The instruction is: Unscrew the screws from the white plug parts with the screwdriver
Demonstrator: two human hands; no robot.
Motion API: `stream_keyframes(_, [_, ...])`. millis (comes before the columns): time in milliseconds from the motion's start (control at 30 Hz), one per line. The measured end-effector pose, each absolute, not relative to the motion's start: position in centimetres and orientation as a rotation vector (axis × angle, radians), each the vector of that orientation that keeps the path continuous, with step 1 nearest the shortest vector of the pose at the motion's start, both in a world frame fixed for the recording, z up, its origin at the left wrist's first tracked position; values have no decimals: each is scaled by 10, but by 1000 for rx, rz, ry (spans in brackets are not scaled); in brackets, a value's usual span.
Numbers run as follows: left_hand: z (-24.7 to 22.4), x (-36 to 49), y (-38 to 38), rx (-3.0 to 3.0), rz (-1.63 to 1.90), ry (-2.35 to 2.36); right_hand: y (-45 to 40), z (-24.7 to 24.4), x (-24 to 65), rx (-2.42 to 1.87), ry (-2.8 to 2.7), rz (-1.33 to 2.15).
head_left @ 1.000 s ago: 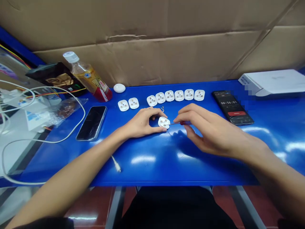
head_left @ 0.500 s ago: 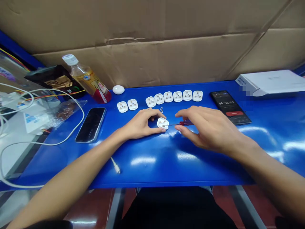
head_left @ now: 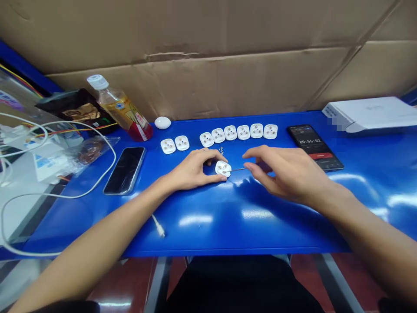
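pinches white casing (head_left: 222, 168) in fingers of left hand (head_left: 193, 169), at middle of counter (head_left: 215, 237); holds screwdriver (head_left: 237, 170) in curled fingers of right hand (head_left: 289, 171), tip at casing's near side.

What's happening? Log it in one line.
left hand: holding white part | right hand: holding screwdriver | tip: at white part | small bits: beyond it

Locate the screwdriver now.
In the head view, right of centre, the screwdriver is in the right hand, its tip at the white piece in the left hand.
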State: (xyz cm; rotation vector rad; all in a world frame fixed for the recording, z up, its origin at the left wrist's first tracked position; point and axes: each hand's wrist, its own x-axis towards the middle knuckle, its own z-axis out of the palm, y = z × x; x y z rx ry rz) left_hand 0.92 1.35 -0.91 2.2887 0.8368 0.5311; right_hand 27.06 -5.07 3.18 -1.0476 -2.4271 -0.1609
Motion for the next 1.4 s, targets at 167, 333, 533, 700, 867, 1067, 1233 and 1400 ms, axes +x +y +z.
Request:
stream_keyframes(167, [-9, 9, 13, 2281, 543, 833, -51, 35, 269, -868, -2465, -30])
stream_keyframes(333, [-8, 9, 14, 2295, 521, 846, -51, 32, 273, -1036, -2439, -146])
stream_keyframes(533, [-8, 10, 13, 2287, 523, 849, -50, 33, 273, -786, -2486, 36])
stream_keyframes(700, [-9, 9, 14, 2294, 526, 840, -51, 31, 272, -984, -2437, -88])
stream_keyframes(867, [-8, 9, 13, 2290, 516, 845, -48, 30, 276, -814, -2463, 27])
stream_keyframes(1067, [-9, 9, 14, 2292, 521, 833, -48, 27, 276, -965, -2420, -46])
stream_keyframes(1233, [-10, 8, 14, 2301, 534, 827, -48, 27, 274, -891, -2404, 45])
stream_keyframes(1400, [-10, 8, 14, 2294, 528, 827, -49, 30, 275, -940, -2420, 46])
